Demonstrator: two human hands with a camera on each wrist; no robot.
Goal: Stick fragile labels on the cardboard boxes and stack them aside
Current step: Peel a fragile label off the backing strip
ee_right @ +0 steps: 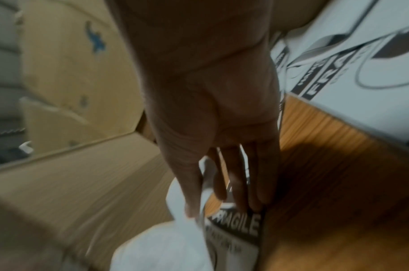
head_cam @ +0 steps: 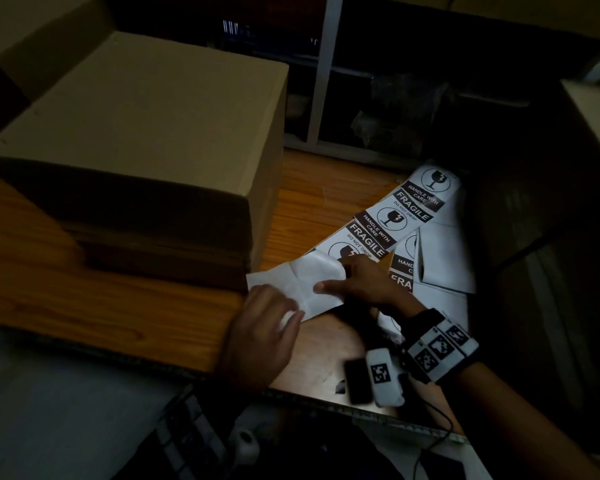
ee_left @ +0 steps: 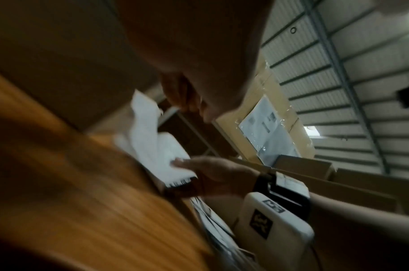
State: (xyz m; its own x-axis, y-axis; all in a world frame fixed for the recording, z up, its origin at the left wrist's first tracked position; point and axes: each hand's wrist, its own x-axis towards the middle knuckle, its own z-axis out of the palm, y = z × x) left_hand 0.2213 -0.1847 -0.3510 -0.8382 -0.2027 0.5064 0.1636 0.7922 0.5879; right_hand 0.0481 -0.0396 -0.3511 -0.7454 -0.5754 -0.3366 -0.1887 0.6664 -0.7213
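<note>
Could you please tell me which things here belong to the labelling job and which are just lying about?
Part of the job:
- label strip, held by the left hand and right hand
- cardboard box

Lying about:
- wooden table
- shelf behind
- taped box with a paper sheet

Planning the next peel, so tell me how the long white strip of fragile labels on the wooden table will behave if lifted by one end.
The long white strip of fragile labels would probably flop and trail: it already bends and overlaps itself on the wooden table. It looks thin and light. The blank end curls between the left hand and right hand, so it may twist or fold.
</note>
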